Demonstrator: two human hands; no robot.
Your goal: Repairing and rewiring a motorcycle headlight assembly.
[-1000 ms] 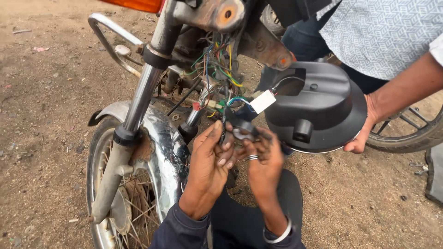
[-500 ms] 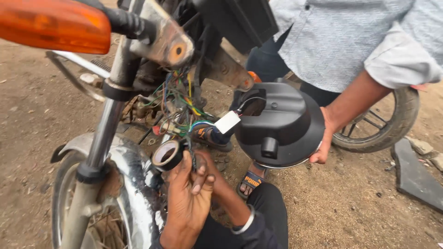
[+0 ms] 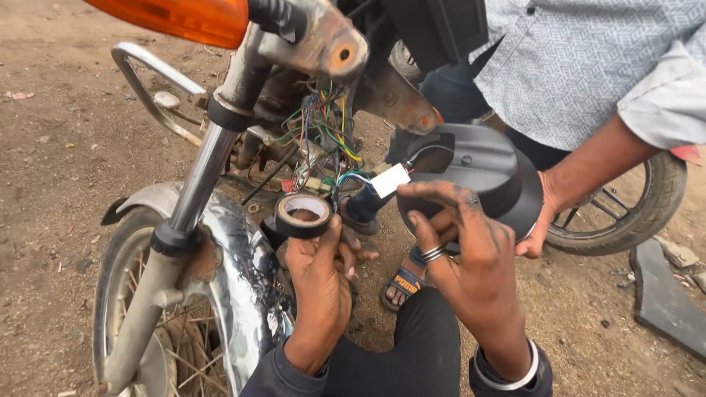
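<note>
Below the motorcycle's headstock, where the loose bundle of coloured wires (image 3: 323, 136) hangs in the open, the left hand (image 3: 318, 272) pinches a roll of black tape (image 3: 303, 215) between thumb and fingertips, held up just under the wiring, seemingly so the tape is ready at the wires. The right hand (image 3: 467, 250), ringed, is half open with fingers curled toward the white connector (image 3: 390, 180); it grips nothing that I can make out. Another person's hand (image 3: 535, 237) holds the black headlamp housing (image 3: 485, 176) aside, likely to keep the wiring exposed. The chrome fender (image 3: 235, 242) sits just left of the tape.
</note>
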